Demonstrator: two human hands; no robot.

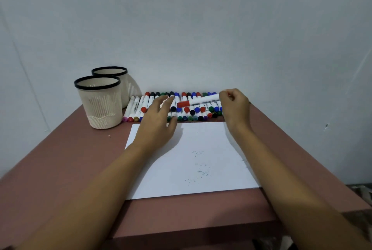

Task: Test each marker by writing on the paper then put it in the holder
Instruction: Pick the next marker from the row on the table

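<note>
Nearest: reddish-brown table [60, 169], both bare forearms reaching fwd over it. White paper [171, 179] lies flat mid-table, btw the two arms, w/ a few small dark specks [199, 169] scattered on its centre-right part. L hand [159, 122] hangs over the paper's far-left corner & the marker rows, palm down, fingers straight & a bit spread, gripping nothing; fingertips blurred, can't tell if they touch the markers under them. R hand [234, 106] is further right, fingers curled round the white barrel end of a red-capped marker [199, 101]. That marker is held roughly level above the rows, cap on, cap end pointing left toward the L hand's fingertips, a small gap btw them. Just past the paper's far edge: markers [193, 113] in packed rows, white barrels, caps red, blue, green, black, a few purple, lying flat on the table up to the wall. Back left: near holder [100, 106], cream w/ black rim, upright, beside the rows' left end; far holder [125, 88], same kind, right behind it, touching or nearly, can't tell which. Pale grey wall [201, 18] behind all
</note>
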